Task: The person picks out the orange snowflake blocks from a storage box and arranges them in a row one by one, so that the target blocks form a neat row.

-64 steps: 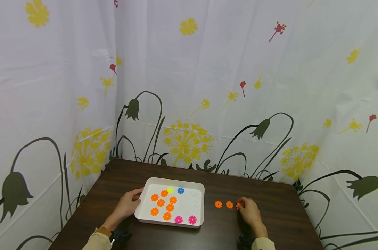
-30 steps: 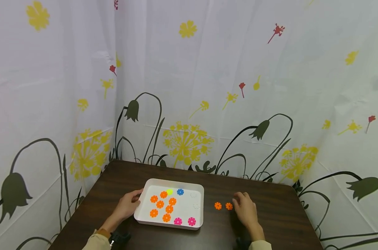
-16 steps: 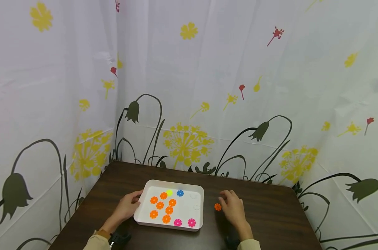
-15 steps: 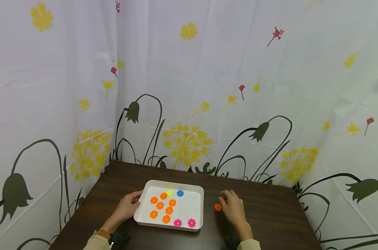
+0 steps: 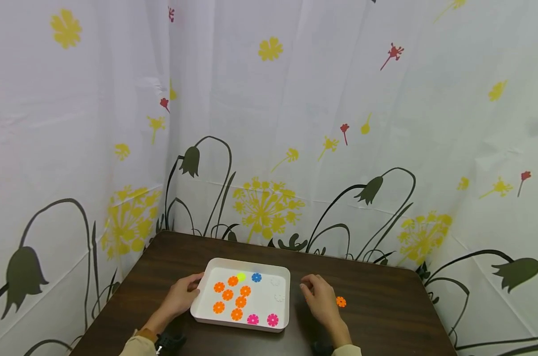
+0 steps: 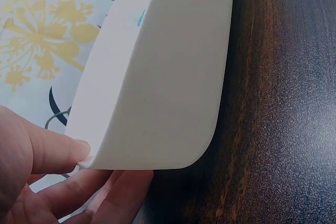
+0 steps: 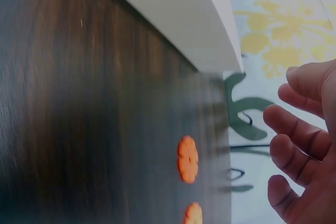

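Two orange flowers (image 7: 185, 162) lie on the tabletop (image 5: 384, 316) beside my loosely curled, empty right hand (image 5: 320, 300), one toward the right edge; my left hand (image 5: 180, 296) pinches the tray (image 5: 262, 300) by its left edge.

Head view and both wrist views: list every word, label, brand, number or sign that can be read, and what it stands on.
None: no readable text shows in any view.
The white tray and orange flower-shaped pieces show no lettering.
The curtain shows only printed plants and flowers.
The dark device at the left wrist is too small to read.
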`<action>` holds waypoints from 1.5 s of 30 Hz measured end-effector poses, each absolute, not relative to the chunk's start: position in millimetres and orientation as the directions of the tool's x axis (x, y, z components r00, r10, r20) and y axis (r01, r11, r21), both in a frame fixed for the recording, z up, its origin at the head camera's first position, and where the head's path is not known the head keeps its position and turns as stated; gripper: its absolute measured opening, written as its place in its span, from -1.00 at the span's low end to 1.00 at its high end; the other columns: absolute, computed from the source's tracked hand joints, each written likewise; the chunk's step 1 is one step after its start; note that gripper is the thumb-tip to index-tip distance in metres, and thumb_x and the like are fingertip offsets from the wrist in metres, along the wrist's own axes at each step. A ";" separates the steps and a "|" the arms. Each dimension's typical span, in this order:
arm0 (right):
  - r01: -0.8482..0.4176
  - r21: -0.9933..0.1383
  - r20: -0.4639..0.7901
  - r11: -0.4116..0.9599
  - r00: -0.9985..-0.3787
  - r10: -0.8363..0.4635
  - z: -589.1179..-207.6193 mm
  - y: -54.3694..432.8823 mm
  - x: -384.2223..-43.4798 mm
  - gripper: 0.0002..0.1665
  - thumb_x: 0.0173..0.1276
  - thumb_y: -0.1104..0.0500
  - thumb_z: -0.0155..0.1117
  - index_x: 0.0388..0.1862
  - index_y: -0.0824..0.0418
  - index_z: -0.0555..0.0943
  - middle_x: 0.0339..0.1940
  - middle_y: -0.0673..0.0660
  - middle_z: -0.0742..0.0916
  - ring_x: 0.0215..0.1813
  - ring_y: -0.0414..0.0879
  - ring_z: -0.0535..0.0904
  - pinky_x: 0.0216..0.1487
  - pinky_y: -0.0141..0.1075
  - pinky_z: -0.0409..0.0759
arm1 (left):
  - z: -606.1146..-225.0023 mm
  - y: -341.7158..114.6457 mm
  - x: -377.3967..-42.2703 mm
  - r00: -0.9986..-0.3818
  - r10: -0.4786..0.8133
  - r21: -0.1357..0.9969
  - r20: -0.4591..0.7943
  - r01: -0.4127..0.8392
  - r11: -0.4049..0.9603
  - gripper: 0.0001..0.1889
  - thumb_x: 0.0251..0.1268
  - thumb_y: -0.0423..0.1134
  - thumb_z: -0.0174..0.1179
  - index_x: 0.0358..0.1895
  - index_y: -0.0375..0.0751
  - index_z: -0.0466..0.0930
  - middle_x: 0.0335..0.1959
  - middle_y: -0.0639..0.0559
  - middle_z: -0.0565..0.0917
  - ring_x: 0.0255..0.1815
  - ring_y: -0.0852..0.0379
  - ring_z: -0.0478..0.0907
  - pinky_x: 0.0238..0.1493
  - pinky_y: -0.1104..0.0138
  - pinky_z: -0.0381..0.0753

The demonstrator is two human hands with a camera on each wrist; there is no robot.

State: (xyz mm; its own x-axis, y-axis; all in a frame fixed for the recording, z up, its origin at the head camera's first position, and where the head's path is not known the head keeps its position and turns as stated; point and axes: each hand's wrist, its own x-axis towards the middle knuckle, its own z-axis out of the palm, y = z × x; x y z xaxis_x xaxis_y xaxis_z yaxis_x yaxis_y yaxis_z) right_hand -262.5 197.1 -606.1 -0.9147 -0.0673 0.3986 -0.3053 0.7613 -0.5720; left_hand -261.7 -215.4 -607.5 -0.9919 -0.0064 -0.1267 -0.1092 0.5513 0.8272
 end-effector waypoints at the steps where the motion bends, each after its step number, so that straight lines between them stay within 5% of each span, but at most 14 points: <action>1: -0.306 -0.580 0.392 0.755 -0.917 -0.071 -606.4 194.3 -262.1 -0.88 0.39 0.21 0.48 -0.12 0.10 0.78 -0.38 -0.14 0.64 -0.40 -0.30 0.47 -0.31 -0.32 0.49 | -607.6 -215.2 -261.4 -0.992 -0.009 0.827 -0.124 -0.109 0.552 -0.46 0.41 -0.51 0.18 0.46 -0.43 0.47 0.09 -0.38 0.72 -0.08 -0.05 0.68 -0.11 0.11 0.76; 37: -0.319 -0.636 0.218 0.702 -0.948 -0.233 -608.9 104.0 -269.0 -0.83 0.45 0.11 0.46 -0.05 0.10 0.77 -0.38 -0.10 0.62 -0.42 -0.25 0.40 -0.35 -0.41 0.47 | -611.7 -213.9 -261.7 -0.991 -0.039 0.805 -0.128 -0.126 0.580 -0.45 0.44 -0.49 0.17 0.49 -0.38 0.45 0.20 -0.41 0.66 -0.04 -0.08 0.63 0.04 0.00 0.75; 45: -0.339 -0.640 0.219 0.690 -0.941 -0.259 -615.2 89.2 -274.9 -0.84 0.43 0.13 0.47 -0.07 0.12 0.77 -0.39 -0.10 0.62 -0.45 -0.27 0.38 -0.36 -0.41 0.45 | -610.0 -214.2 -260.9 -0.992 -0.026 0.822 -0.126 -0.119 0.557 -0.45 0.41 -0.51 0.18 0.47 -0.41 0.47 0.11 -0.36 0.70 -0.08 -0.04 0.64 -0.09 0.11 0.76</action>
